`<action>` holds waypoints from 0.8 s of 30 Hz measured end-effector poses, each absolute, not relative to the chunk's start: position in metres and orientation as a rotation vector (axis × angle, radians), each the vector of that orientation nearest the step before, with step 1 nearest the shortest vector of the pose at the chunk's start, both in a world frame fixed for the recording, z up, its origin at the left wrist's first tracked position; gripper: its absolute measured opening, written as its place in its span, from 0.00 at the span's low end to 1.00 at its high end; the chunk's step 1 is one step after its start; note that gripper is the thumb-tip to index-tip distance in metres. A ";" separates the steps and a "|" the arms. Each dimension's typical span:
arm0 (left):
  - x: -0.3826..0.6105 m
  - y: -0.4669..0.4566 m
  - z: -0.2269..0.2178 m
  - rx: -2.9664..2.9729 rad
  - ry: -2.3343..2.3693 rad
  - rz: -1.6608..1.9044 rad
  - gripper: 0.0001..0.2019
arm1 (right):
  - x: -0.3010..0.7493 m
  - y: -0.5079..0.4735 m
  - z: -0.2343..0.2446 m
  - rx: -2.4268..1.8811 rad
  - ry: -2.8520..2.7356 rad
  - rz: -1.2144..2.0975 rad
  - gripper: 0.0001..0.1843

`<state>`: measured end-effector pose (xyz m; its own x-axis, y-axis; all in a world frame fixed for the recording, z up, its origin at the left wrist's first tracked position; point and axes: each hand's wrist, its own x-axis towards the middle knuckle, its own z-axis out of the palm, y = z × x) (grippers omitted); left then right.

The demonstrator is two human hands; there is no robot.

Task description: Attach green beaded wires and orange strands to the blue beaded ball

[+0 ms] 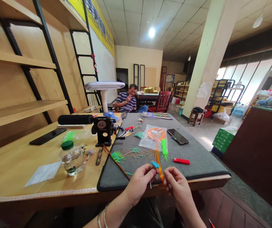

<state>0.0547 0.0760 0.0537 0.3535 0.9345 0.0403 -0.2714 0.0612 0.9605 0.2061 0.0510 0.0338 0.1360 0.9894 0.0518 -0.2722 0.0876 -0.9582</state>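
Observation:
My left hand [139, 183] is pinched shut on a small blue bead piece [155, 164] and a thin needle-like pin at the near edge of the grey mat [197, 155]. My right hand [177, 185] is closed in a pinch on an orange cord [159, 164] that runs up the mat to an orange coil in a clear bag [155, 136]. The two hands sit close together, fingertips almost touching. A brown stick with green bead tufts [117, 156] lies just left of the hands.
On the mat lie a red lighter [181, 161], a phone [177, 136] and loose green beads [136, 150]. The wooden table [19, 164] holds a glass jar [73, 161], small snips [99, 156], a black clamp tool [102, 128], a lamp [104, 86] and another phone [47, 136]. A seated person [127, 102] is behind.

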 end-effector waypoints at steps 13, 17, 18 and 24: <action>0.057 0.070 0.061 1.135 0.662 0.982 0.16 | 0.201 0.041 0.056 -1.081 -0.988 1.093 0.25; 0.056 0.072 0.060 1.125 0.684 0.951 0.18 | 0.204 0.042 0.055 -1.067 -0.983 1.049 0.24; 0.056 0.072 0.060 1.128 0.697 0.943 0.19 | 0.205 0.041 0.054 -1.063 -0.974 1.024 0.24; 0.056 0.071 0.061 1.145 0.713 0.918 0.21 | 0.203 0.039 0.056 -1.085 -1.008 1.009 0.25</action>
<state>0.0562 0.0710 0.0606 0.4618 0.8868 -0.0177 -0.2361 0.1422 0.9613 0.2028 0.0388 0.0556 0.2279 0.9645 0.1331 -0.1339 0.1664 -0.9769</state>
